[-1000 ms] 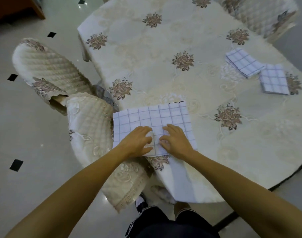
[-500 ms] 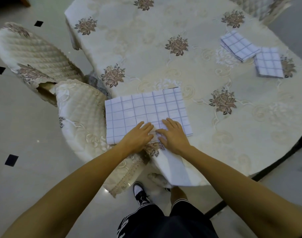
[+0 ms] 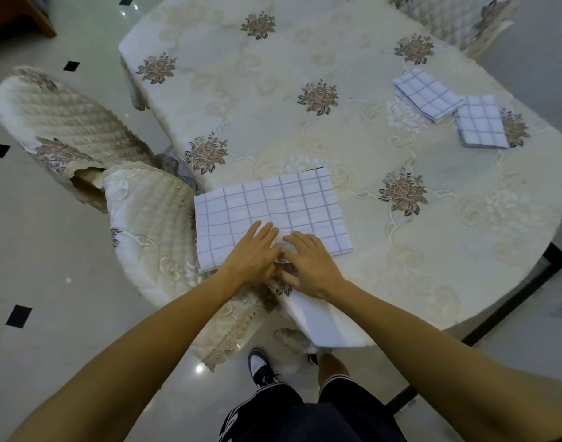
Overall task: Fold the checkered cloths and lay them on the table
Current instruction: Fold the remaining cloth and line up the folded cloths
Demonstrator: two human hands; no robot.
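Head view: left hand (image 3: 252, 253) and right hand (image 3: 310, 266) lie side by side. The fingers (image 3: 267, 231) are extended, nearly flat, pressing the near edge of the checkered cloth (image 3: 273, 205), gripping nothing. It lies at the near-left edge of the tabletop (image 3: 433, 250). A folded cloth (image 3: 428, 94) and a second folded cloth (image 3: 480, 126) lie far right, just beside each other.

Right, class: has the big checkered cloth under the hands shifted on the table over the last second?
No. The checkered cloth keeps the same gap from the floral motif beside it on the tablecloth; only the camera view shifted.
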